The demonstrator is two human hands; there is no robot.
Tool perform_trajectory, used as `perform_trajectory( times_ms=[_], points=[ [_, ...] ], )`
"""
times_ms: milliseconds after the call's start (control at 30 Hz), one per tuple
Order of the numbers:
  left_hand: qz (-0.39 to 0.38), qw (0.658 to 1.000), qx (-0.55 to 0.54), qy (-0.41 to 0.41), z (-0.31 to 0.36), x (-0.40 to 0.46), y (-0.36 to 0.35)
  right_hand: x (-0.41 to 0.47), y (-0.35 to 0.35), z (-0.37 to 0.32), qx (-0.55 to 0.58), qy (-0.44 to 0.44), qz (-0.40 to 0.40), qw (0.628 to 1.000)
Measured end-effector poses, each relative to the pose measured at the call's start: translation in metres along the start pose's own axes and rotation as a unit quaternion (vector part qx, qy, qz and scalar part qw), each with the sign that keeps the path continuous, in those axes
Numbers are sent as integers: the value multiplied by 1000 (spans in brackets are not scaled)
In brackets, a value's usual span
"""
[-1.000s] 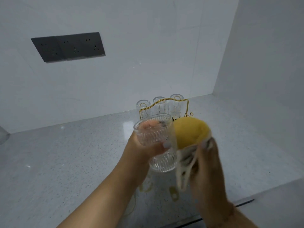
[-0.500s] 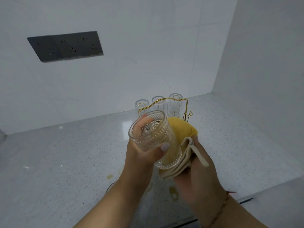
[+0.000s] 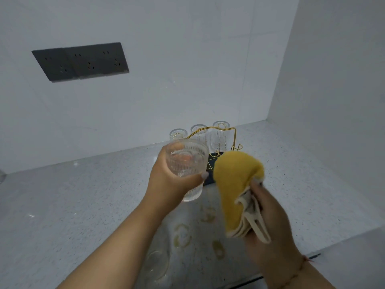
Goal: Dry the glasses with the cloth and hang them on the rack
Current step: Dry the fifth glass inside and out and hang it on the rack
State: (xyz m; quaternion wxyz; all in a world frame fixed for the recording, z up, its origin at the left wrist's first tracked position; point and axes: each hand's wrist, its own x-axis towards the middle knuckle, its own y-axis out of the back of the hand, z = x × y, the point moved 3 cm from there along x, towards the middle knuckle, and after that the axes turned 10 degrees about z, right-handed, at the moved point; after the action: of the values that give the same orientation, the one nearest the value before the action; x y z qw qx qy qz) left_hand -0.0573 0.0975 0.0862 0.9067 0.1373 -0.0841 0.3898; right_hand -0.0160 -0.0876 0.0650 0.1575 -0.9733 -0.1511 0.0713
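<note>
The cloth (image 3: 235, 184) is mustard yellow on its outer face and cream on the inner folds and edging. The glass (image 3: 186, 163) in the left hand (image 3: 166, 182) is clear, with fine vertical ribbing and a band of small beads near the rim. The 3 glasses (image 3: 218, 135) on the rack (image 3: 216, 130) are clear and ribbed too. The rack is thin gold wire over a dark base. The desk (image 3: 83, 205) is pale grey with fine dark speckles. The wall (image 3: 187, 59) is plain white, the socket panel (image 3: 80, 61) dark grey.
</note>
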Motion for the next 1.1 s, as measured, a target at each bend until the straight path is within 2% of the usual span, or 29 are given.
perform_trajectory(
  times_ms=[133, 200, 267, 333, 400, 467, 533, 633, 733, 867, 967, 1100],
  points=[
    [-170, 980, 76, 63, 1, -8, -11, 26, 9, -25, -36, 128, -40, 990],
    [-248, 964, 18, 95, 8, -12, -21, 30, 4, -30, -90, 173, -111, 974],
    [-307, 934, -75, 167, 10, -15, -28, 30, 0, -28, -139, 180, -183, 956],
    [-352, 893, -140, 243, 5, -19, -33, 31, 0, -27, -153, 167, -214, 950],
    [-378, 858, -186, 294, 5, -21, -37, 34, 0, -27, -136, 147, -208, 957],
    [-361, 843, -215, 337, 2, -19, -41, 38, 0, -27, -112, 152, -152, 970],
    [-315, 843, -236, 368, -2, -17, -42, 42, 2, -27, -83, 164, -70, 981],
    [-225, 876, -239, 352, -6, -17, -39, 49, 10, -24, -49, 168, 43, 984],
    [-103, 924, -184, 320, -8, -26, -43, 55, 18, -13, -56, 147, 122, 980],
    [-10, 980, -72, 184, -7, -40, -54, 61, 19, 8, -26, 85, 174, 981],
    [38, 993, -10, 112, -9, -39, -58, 70, 21, 16, 2, 44, 176, 983],
    [58, 993, 90, 56, -13, -23, -59, 86, 28, 24, 38, -26, 185, 982]
  ],
)
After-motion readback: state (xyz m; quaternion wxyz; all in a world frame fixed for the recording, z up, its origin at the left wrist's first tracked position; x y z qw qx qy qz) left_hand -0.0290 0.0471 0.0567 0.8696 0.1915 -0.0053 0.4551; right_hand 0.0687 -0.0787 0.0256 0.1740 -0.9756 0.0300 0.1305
